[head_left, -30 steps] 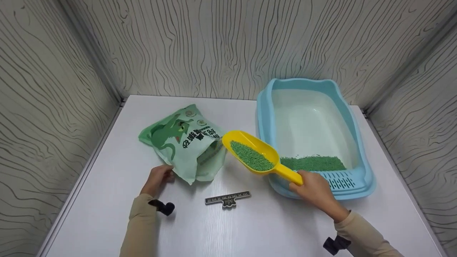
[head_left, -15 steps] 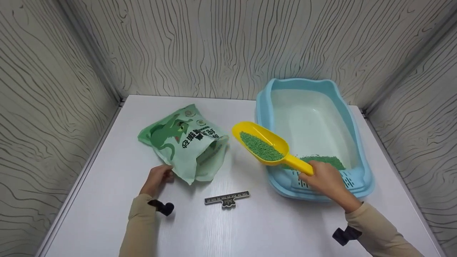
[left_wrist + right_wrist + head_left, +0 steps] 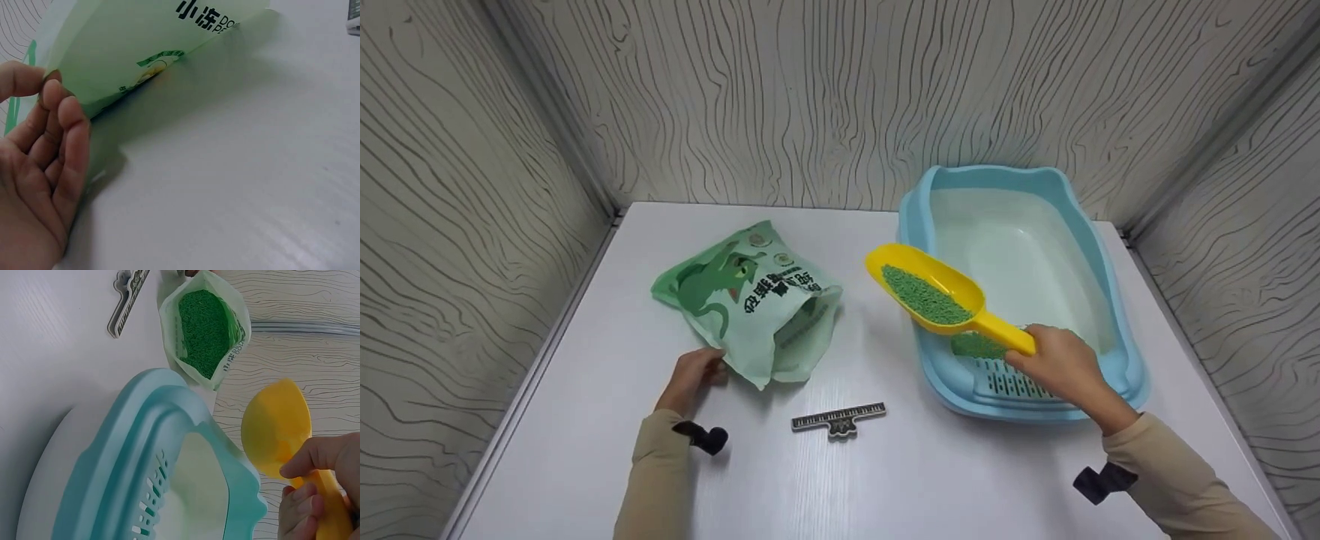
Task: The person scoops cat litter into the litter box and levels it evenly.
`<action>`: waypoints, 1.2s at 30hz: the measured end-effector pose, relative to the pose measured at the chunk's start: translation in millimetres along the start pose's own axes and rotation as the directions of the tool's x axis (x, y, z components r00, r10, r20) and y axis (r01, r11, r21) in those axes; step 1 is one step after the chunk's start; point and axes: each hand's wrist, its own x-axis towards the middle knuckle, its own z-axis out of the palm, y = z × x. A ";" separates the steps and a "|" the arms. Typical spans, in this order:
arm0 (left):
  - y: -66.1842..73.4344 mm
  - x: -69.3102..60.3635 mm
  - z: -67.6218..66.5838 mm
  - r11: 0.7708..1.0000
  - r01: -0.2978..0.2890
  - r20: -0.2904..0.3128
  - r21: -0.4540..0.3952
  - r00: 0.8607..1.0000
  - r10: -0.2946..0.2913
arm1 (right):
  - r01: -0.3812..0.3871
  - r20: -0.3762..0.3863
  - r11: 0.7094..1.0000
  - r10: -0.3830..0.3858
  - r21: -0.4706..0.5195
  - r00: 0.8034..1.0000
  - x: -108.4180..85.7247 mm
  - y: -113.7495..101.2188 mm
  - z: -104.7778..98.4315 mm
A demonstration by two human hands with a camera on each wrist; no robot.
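My right hand [image 3: 1061, 365] grips the handle of a yellow scoop [image 3: 994, 330] that carries a heap of green litter pellets [image 3: 926, 294]. The scoop is held over the left rim of a light-blue litter box [image 3: 916, 217], where more green pellets lie at the near end. On the left, my left hand [image 3: 695, 379] pinches the edge of a light-green litter bag [image 3: 750, 330] between thumb and fingertips, as the left wrist view shows. The bag lies on its back with its mouth open toward the box. Green pellets fill the bag's mouth [image 3: 205, 334] in the right wrist view.
A dark metal clip [image 3: 840, 421] with a ruler-like bar lies on the white table [image 3: 810, 487] in front of the bag. Slots [image 3: 1012, 381] pierce the litter box's near ledge. Wood-patterned panels [image 3: 780, 97] close in the table at the back and sides.
My right hand has carried the loaded scoop away from the bag's mouth, to the right and farther back, over the box's left rim. My left hand and the bag stay where they were.
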 end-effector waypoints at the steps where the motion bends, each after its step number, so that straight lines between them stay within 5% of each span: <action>1: -0.6 0.2 0.2 1.000 0.001 -0.002 -0.006 1.000 -0.001 | -0.004 0.001 1.000 0.004 -0.001 1.000 0.0 1.0 -1.6; 11: 6.4 -9.4 0.6 0.999 -0.003 0.047 -0.048 0.999 0.005 | -0.033 0.004 0.999 0.033 -0.007 0.999 0.0 13.3 -16.8; 20: -2.0 -0.9 -0.6 0.999 -0.034 0.024 0.003 0.999 0.034 | -0.056 0.005 0.998 0.057 -0.015 0.998 6.6 25.0 -33.9; 36: -0.1 -2.4 -0.1 1.000 0.002 0.037 -0.007 0.999 -0.001 | -0.140 0.039 0.988 0.143 -0.068 0.989 28.1 39.4 -60.9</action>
